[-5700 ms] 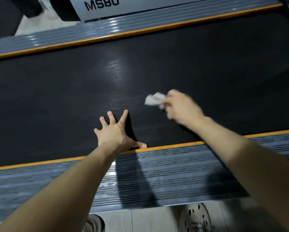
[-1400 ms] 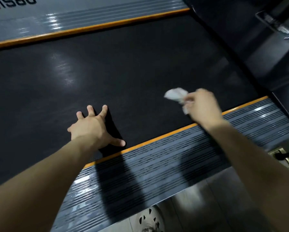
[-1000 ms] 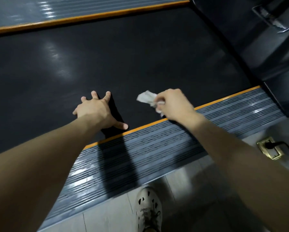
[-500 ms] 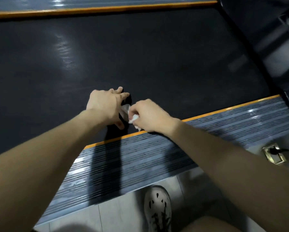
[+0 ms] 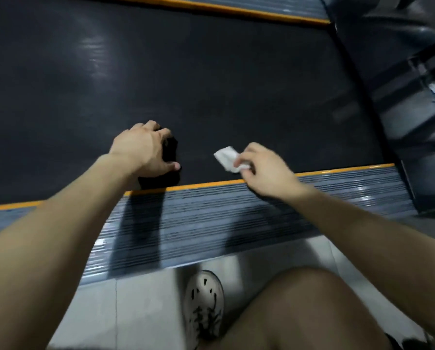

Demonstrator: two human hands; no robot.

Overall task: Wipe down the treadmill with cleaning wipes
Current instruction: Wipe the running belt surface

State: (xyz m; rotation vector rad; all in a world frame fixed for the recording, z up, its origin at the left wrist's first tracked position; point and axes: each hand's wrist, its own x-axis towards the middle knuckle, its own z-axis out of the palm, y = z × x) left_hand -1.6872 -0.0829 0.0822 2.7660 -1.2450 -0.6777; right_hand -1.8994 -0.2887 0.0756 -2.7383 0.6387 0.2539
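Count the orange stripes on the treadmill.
2. The far stripe borders the belt at the top; the near stripe borders it below, partly hidden behind the left forearm and the right hand holding the wipe.

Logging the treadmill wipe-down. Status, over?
Left hand rests on treadmill belt, holding nothing. Right hand pinches crumpled wipe at belt's near edge. Nothing else on belt nearby.

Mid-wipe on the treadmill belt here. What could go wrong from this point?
1. The left hand rests on the belt like a brace; if the belt rolls under that weight, the person may lurch forward.
2. The right hand pinches the wipe as a small crumpled wad, so each pass likely covers little and may leave missed strips.
3. The shoe stands close to the side rail and could scuff it.
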